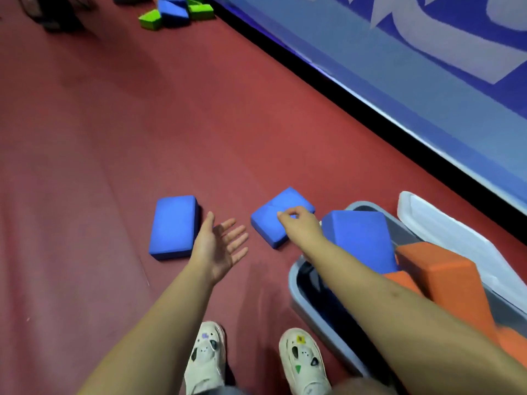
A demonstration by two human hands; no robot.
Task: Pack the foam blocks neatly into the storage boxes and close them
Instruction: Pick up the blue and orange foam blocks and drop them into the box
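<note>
Right hand (296,223): fingers are curled down onto the top of a blue foam block (273,220) lying flat on the red floor (114,138); a pinch at its upper face is judged, contact seen at the fingertips.
Left hand (219,246): released, palm turned up, fingers spread and relaxed; nothing is held.
Second blue block (174,226): flat on the floor, just left of the left hand, not touched.
Storage box (302,297): open, right of the right forearm; a blue block (362,238) and orange blocks (447,277) are propped unevenly inside, not yet neat.
Lid (445,232): set beyond the box, likely to keep the opening free.
Far blocks (174,10): green and blue, well ahead of both hands.
</note>
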